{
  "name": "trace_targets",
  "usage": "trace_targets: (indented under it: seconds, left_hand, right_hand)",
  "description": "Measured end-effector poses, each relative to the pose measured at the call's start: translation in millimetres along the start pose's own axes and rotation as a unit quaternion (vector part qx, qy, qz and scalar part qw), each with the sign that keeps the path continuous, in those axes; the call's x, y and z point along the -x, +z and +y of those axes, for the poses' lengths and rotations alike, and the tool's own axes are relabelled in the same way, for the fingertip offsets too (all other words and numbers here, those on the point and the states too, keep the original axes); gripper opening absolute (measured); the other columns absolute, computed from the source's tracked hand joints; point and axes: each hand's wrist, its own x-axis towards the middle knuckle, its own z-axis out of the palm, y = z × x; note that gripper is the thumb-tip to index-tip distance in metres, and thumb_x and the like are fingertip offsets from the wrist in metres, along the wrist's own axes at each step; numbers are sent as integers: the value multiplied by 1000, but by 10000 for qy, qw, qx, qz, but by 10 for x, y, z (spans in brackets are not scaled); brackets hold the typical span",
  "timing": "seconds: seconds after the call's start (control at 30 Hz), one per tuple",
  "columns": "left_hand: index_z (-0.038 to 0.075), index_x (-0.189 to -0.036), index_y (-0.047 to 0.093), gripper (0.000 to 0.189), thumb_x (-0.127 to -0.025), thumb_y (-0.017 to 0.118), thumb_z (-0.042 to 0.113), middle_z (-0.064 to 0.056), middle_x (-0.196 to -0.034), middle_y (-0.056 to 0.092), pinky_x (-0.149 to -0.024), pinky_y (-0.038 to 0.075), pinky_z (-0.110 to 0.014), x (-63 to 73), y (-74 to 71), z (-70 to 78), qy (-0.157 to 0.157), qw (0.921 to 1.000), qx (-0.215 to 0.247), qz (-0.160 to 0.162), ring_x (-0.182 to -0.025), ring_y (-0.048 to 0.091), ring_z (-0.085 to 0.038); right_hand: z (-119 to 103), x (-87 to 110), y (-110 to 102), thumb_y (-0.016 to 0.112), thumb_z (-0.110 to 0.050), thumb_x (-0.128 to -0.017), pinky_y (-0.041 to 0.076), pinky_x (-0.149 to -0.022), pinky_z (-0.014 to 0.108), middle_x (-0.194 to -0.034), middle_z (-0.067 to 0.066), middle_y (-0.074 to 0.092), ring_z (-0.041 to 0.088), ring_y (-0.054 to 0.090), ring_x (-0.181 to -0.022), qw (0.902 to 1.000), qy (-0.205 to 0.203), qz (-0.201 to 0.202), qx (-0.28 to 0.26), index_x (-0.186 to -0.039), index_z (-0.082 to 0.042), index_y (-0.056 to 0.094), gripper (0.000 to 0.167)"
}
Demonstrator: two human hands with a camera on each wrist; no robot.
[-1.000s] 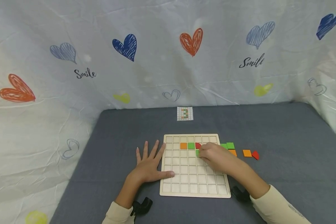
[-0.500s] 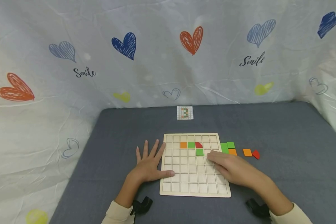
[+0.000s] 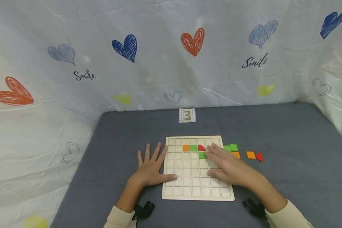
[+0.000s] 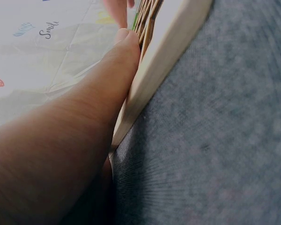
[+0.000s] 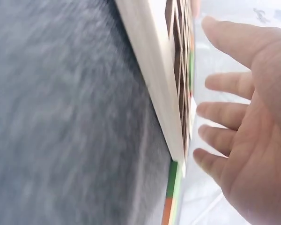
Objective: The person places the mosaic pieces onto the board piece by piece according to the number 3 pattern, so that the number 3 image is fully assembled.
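Observation:
A square wooden grid board (image 3: 186, 182) lies on the table. Its cells hold an orange square tile (image 3: 186, 148), a green square tile (image 3: 193, 148) and a red quarter-round tile (image 3: 201, 148) in one row, with another green tile (image 3: 201, 155) below the red one. Fingers spread, my left hand (image 3: 149, 171) lies at the board's left edge, its thumb (image 4: 117, 58) reaching over the rim in the left wrist view. Over the right half of the board hovers my right hand (image 3: 229, 167). The right wrist view shows its fingers (image 5: 222, 115) apart, holding nothing, above the grid.
Right of the board are green tiles (image 3: 233, 147) and an orange tile (image 3: 236, 155), partly behind the right hand. Farther right lie another orange tile (image 3: 250, 155) and a red piece (image 3: 259, 156). A small printed pattern card (image 3: 187, 115) sits near the table's back edge.
My right hand has let go of the green tile below the red one, drawn back right, then come left again with fingers spread. The left hand stays in place.

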Motion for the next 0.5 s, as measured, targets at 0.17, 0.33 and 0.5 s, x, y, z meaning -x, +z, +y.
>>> trace_targets:
  seconds: [0.17, 0.33, 0.5]
  left_hand:
    - [26, -163, 10, 114, -77, 61, 82, -7, -168, -1, -106, -16, -71, 1, -3, 25, 17, 10000, 37, -21, -147, -20, -44]
    - [27, -163, 9, 114, -78, 60, 82, -6, -168, -2, -106, -15, -71, 3, -11, 19, 7, 10000, -31, -33, -147, -21, -44]
    - [28, -163, 8, 114, -77, 60, 83, -5, -168, -3, -106, -15, -72, 1, -1, -2, -17, 10000, -42, -38, -147, -21, -43]
  right_hand:
    - [-24, -67, 39, 67, -39, -97, 25, -113, 59, -157, 21, 35, 42, 26, -146, 9994, 188, -281, 33, -149, -1, 47, 68]
    - [-40, -76, 48, 67, -41, -97, 28, -113, 58, -156, 20, 37, 40, 29, -145, 9992, 170, -296, 208, -149, -1, 47, 69]
    - [-52, -77, 62, 68, -40, -96, 29, -113, 57, -157, 19, 36, 39, 30, -145, 9988, 99, -298, 380, -148, 1, 47, 70]
